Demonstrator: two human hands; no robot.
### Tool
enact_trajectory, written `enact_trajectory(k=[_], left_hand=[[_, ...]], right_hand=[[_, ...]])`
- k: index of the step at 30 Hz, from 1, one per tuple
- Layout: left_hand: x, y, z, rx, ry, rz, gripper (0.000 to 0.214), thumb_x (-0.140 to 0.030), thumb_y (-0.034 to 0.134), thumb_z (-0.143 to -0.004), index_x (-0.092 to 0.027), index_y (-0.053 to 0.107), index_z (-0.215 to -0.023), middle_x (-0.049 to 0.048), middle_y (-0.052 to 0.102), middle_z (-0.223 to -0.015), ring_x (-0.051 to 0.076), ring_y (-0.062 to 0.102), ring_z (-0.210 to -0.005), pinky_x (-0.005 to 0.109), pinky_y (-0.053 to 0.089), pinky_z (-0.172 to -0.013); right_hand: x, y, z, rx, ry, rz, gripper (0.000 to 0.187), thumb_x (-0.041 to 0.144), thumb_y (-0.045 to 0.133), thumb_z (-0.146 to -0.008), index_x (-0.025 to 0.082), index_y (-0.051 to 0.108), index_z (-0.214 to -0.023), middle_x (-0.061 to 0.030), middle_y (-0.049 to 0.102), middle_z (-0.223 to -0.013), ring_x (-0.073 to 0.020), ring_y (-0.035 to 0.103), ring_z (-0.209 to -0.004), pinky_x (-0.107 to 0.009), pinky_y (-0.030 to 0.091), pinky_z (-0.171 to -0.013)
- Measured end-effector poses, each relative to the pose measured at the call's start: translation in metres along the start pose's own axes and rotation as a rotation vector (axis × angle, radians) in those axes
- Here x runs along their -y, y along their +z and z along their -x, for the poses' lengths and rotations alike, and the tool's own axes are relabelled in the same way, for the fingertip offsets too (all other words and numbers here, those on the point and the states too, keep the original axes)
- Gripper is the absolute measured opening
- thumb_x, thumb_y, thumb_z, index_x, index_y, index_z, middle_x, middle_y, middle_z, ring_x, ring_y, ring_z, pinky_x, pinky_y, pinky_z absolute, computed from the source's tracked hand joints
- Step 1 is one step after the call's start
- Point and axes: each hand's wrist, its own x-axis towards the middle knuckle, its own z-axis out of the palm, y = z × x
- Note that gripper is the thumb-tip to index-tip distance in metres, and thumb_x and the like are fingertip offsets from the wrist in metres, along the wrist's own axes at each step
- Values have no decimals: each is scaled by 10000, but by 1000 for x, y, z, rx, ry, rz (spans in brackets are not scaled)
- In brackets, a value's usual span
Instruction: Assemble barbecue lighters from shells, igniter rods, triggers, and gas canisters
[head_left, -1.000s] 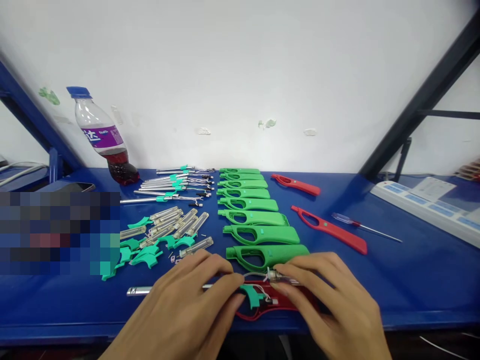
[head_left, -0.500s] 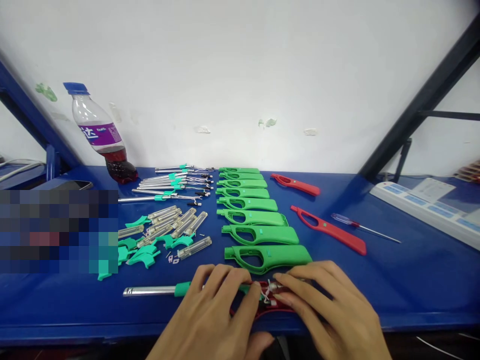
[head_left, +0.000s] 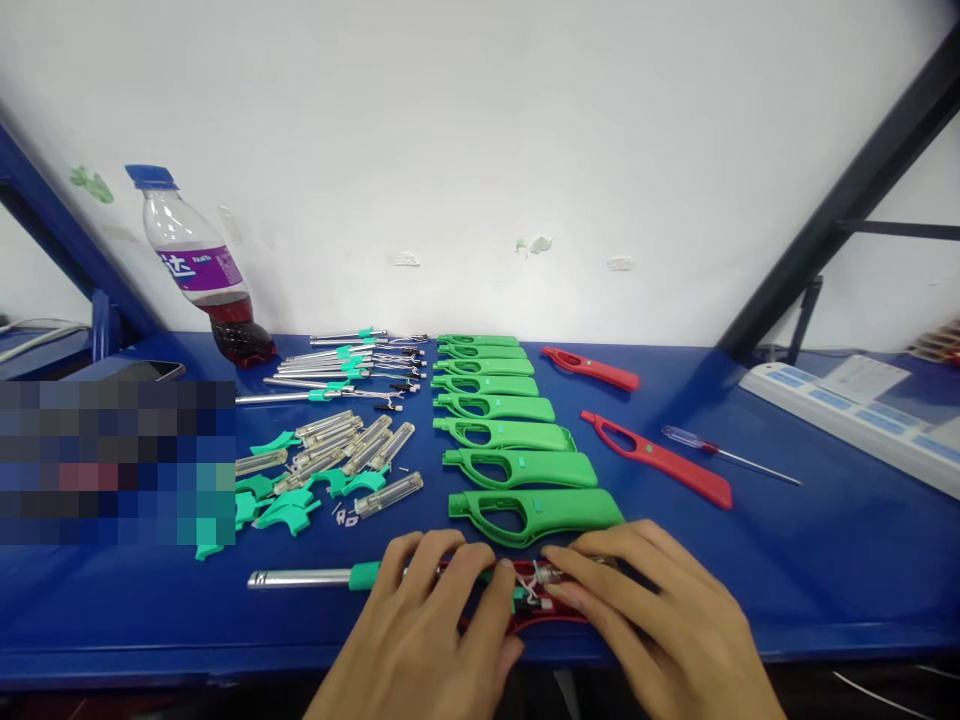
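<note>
Head view, looking down at a blue worktop (head_left: pixel 825 570). Both hands at the near edge, over an open red lighter shell (head_left: pixel 544 622) lying flat just in front of the nearest green shell (head_left: pixel 536 512).

Left hand (head_left: pixel 431 640) spread, fingers laid flat across the shell's front end, with a metal nozzle tube (head_left: pixel 300 578) and its teal collar (head_left: pixel 365 576) jutting out to the left. Pressing down rather than clamping, thumb at the near rim.

Right hand (head_left: pixel 664 625) with thumb and forefinger pinched together on a small igniter part (head_left: pixel 546 577) and its white wire, inside the shell.

Seemingly partway through seating the inner parts into the shell half. Calls next for a steady hold on the tube and a light, exact push on the small part, keeping the wire clear of the rim.

Farther back:
- a row of green shells (head_left: pixel 517 432)
- two red shells (head_left: pixel 660 462)
- a screwdriver (head_left: pixel 731 456)
- clear fuel tanks (head_left: pixel 352 445)
- teal triggers (head_left: pixel 285 508)
- spare tubes (head_left: pixel 337 372)
- a drink bottle (head_left: pixel 199 270)
- a power strip (head_left: pixel 847 410)
</note>
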Motion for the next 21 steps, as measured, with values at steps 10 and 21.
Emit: enact_trajectory(k=[10,21], left_hand=[[-1,4,0,22,-2,-10,300,-181,500,-1098,-168,637,-1365,90,768,-1215,300,744,-1060,475,602,-918],[-1,1,-1,74,-49,39,312,-187,573,-1053,-230,655,-1351,85,740,-1224,309,732,-1037,481,643,-861]], right_hand=[[1,-1,0,1,19,-9,245,283,577,-1117,238,816,-1089,-38,783,-936,-163,733,-790,-263,624,-689],[0,-1,2,27,25,-38,199,217,618,-1082,237,803,-1152,-43,775,-974,-172,727,-823,-281,634,-705]])
